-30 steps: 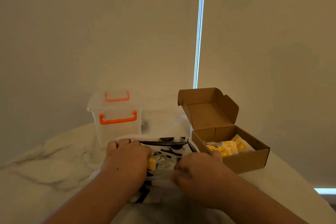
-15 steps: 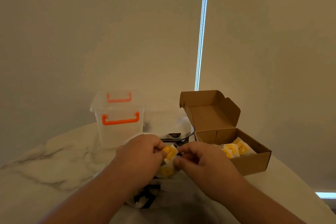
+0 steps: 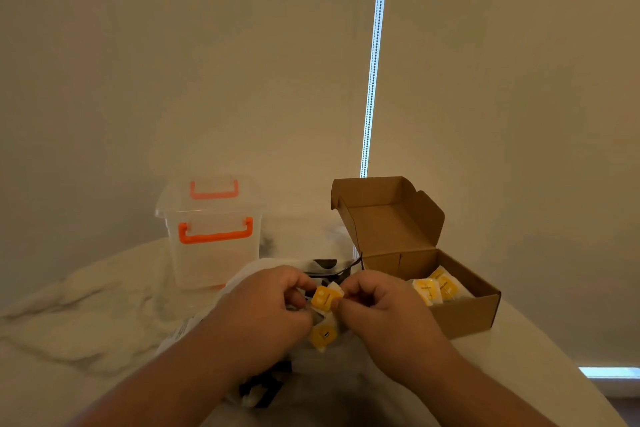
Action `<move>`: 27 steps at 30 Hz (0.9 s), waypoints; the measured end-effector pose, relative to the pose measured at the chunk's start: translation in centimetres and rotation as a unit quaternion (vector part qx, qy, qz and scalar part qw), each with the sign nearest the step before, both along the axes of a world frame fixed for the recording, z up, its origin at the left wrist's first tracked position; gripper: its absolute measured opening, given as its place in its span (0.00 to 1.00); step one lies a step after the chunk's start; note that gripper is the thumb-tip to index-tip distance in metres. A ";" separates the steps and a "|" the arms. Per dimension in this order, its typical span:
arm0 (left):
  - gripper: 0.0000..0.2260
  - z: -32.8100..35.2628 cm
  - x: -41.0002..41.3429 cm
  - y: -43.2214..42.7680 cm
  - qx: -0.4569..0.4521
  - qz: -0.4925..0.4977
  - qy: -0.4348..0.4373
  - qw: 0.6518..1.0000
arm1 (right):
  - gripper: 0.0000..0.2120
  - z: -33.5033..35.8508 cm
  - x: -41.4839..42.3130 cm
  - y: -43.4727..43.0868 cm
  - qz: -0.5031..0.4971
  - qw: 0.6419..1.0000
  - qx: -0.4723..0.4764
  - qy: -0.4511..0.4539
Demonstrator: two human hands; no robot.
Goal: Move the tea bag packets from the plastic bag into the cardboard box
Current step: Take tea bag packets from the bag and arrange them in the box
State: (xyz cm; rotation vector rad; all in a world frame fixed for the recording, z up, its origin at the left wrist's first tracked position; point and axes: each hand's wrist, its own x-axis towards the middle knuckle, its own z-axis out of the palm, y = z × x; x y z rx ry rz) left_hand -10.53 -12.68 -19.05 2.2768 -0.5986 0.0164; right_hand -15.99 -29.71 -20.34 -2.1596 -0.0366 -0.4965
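Observation:
My left hand and my right hand meet above the white plastic bag with black print, which lies on the marble table. Between their fingertips they pinch a yellow-and-white tea bag packet. A second packet hangs just below it, held in the left hand's fingers. To the right stands the open cardboard box, its lid up, with several yellow packets inside. Much of the bag is hidden under my hands and forearms.
A clear plastic storage tub with orange handles stands behind the bag at the left. The marble table curves away on both sides. A roller blind with a bead chain hangs behind.
A second ago both hands were inside the bag's opening. They have since lifted out with the packets and now hold them together above the bag, a little closer to the box.

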 end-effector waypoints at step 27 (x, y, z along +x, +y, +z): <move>0.24 -1.3 -0.4 0.6 0.091 0.019 -0.146 0.985 | 0.02 0.9 2.4 -10.3 -0.301 0.948 -0.082 0.063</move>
